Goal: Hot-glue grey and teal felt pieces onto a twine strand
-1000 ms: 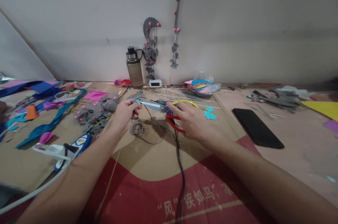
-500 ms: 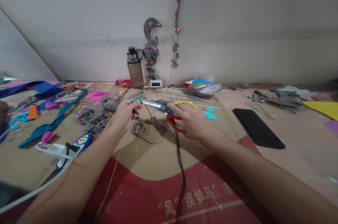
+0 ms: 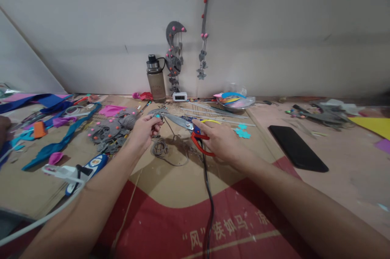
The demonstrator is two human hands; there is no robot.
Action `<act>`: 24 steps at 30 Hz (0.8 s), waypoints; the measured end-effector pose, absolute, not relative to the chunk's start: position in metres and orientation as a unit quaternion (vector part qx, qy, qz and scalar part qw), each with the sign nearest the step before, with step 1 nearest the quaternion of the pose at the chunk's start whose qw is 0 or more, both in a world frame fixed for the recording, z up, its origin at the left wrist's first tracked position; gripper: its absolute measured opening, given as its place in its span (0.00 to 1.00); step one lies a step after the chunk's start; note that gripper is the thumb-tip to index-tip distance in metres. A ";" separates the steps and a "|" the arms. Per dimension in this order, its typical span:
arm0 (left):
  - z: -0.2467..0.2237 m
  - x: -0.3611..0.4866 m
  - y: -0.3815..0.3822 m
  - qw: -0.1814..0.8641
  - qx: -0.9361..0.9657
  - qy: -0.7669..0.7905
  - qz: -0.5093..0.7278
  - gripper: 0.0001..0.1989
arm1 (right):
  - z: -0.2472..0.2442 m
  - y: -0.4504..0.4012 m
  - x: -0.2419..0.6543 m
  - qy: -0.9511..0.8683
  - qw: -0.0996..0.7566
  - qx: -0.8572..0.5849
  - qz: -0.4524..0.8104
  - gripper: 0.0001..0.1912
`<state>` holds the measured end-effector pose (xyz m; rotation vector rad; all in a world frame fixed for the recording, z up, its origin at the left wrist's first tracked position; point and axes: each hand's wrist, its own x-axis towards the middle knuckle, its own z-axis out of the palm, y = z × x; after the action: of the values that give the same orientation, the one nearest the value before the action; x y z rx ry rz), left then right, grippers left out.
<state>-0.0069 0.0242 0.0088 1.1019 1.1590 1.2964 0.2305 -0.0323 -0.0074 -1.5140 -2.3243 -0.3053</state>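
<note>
My left hand (image 3: pixel 145 128) is closed in a pinch on a small turquoise piece (image 3: pixel 158 116), of which only a bit shows past the fingertips. My right hand (image 3: pixel 222 139) grips a pair of scissors (image 3: pixel 179 121) by its red and yellow handles. The blades point left, and their tips lie close to the left fingertips. Whether the tips touch the turquoise piece I cannot tell. Under the hands, a loose coil of grey cord (image 3: pixel 160 148) rests on the cardboard. Several turquoise flower-shaped cutouts (image 3: pixel 243 132) lie just beyond my right hand.
Grey felt pieces with pink balls (image 3: pixel 111 129) and a blue-and-white glue gun (image 3: pixel 94 167) lie left. A bottle (image 3: pixel 156 82), a small clock (image 3: pixel 179 96) and a bowl (image 3: pixel 234 106) stand along the wall. A black phone (image 3: pixel 297 148) lies right; a black cable (image 3: pixel 209 198) crosses the cardboard.
The scissors have turned a little, so the blades look darker and the yellow handle shows less. My left hand has barely moved and keeps its pinch.
</note>
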 end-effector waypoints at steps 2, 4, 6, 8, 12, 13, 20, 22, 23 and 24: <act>0.008 -0.009 0.026 0.514 0.452 0.484 0.545 0.08 | -0.007 -0.033 0.228 -0.811 0.176 -0.552 -0.085 0.30; 0.007 -0.013 0.030 0.512 0.444 0.480 0.557 0.08 | -0.005 -0.033 0.227 -0.806 0.189 -0.559 -0.051 0.29; 0.005 -0.019 0.035 0.504 0.435 0.474 0.576 0.09 | -0.002 -0.032 0.228 -0.810 0.209 -0.548 -0.010 0.28; 0.006 -0.026 0.040 0.491 0.426 0.472 0.595 0.09 | 0.004 -0.032 0.232 -0.822 0.216 -0.525 0.041 0.25; 0.013 -0.035 0.044 0.468 0.424 0.461 0.623 0.12 | 0.021 -0.036 0.240 -0.849 0.154 -0.485 0.140 0.23; 0.015 -0.036 0.044 0.469 0.425 0.459 0.623 0.12 | 0.025 -0.039 0.241 -0.858 0.130 -0.469 0.162 0.22; 0.030 -0.031 0.033 0.497 0.474 0.447 0.573 0.12 | 0.024 -0.067 0.213 -0.876 0.054 -0.392 0.276 0.17; 0.033 -0.031 0.029 0.496 0.497 0.450 0.552 0.11 | 0.024 -0.075 0.205 -0.875 0.040 -0.386 0.288 0.15; 0.034 -0.031 0.028 0.497 0.507 0.452 0.541 0.11 | 0.025 -0.079 0.202 -0.877 0.036 -0.380 0.292 0.15; 0.036 -0.030 0.027 0.499 0.516 0.454 0.528 0.11 | 0.027 -0.082 0.201 -0.879 0.033 -0.372 0.295 0.14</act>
<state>-0.0305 0.0270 0.0356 1.2483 1.0971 1.2772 0.2006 -0.0825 0.0266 -1.1457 -2.7065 0.9086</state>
